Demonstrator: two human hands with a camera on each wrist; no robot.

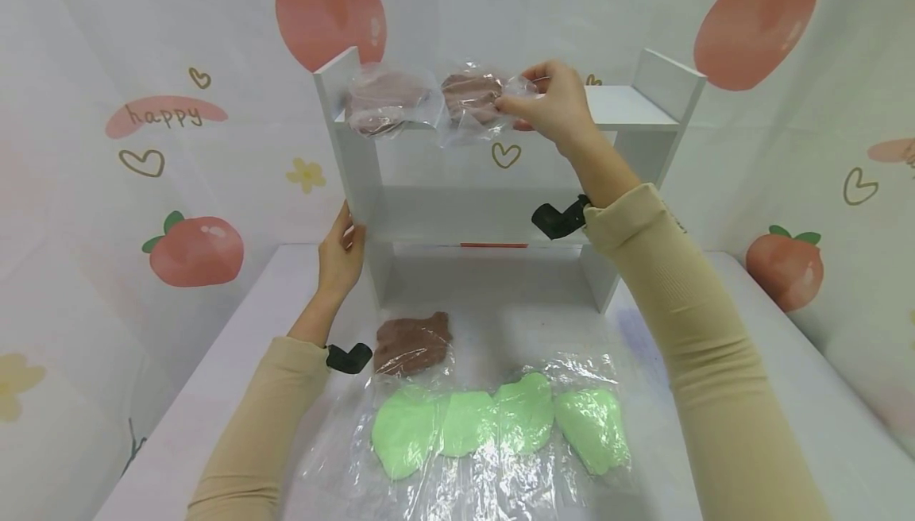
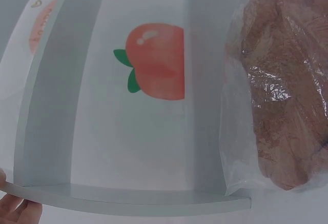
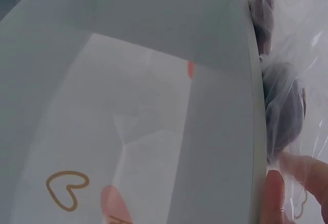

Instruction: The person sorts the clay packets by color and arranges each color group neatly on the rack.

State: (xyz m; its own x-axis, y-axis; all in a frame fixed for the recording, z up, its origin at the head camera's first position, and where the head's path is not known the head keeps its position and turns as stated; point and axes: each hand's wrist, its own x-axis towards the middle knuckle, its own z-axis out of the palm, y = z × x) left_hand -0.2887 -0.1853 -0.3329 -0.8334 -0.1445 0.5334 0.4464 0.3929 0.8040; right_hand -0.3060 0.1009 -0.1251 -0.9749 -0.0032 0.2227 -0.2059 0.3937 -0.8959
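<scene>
The clear bag with a brown slab (image 1: 472, 100) is at the middle of the top board of the white shelf unit (image 1: 479, 215), its film drooping over the front edge. The right hand (image 1: 561, 104) pinches its right edge between thumb and fingers. How much of the weight the board carries is unclear; if most lies forward, letting go could let the bag slide off the front. Film clinging to the fingertips might also drag it out of place.

Just to its left, a 2nd brown bag (image 1: 389, 100) also overhangs the front edge. The 2 films meet or nearly meet, so a sideways push or tug could shift both.

Lower down, the left hand (image 1: 341, 259) grips the edge of the unit's left side panel. Should that hold loosen while the right hand presses or pulls, the unit might rock or shift.

On the table (image 1: 250, 322) below lie a 3rd brown bag (image 1: 412, 344) and a row of 4 green pieces in clear film (image 1: 403, 432); a falling bag could land on them.
</scene>
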